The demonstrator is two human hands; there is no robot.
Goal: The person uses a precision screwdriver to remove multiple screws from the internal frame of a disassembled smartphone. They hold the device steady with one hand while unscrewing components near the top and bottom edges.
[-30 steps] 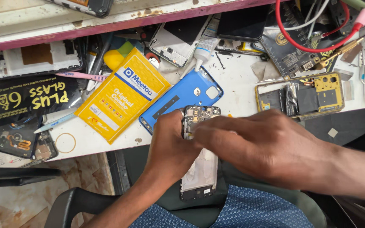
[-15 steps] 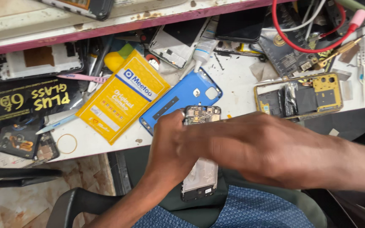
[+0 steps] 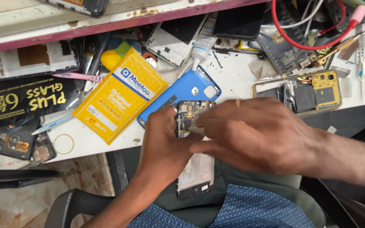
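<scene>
Cluttered white workbench (image 3: 241,80) lies behind an opened dark smartphone with exposed circuit board (image 3: 193,169); left hand (image 3: 163,147) clamps its edge, right hand (image 3: 254,135) fingers together pressing its middle, seemingly mid-disassembly; blue back cover (image 3: 182,95) just beyond.

Yellow flat packet (image 3: 121,96), blue-labelled, tilted at centre-left of the surface; black rectangular box (image 3: 24,101) with yellow print just left; dark screen (image 3: 238,20) at top.

Opened phone (image 3: 193,158), circuit board exposed, held upright over lap.
</scene>
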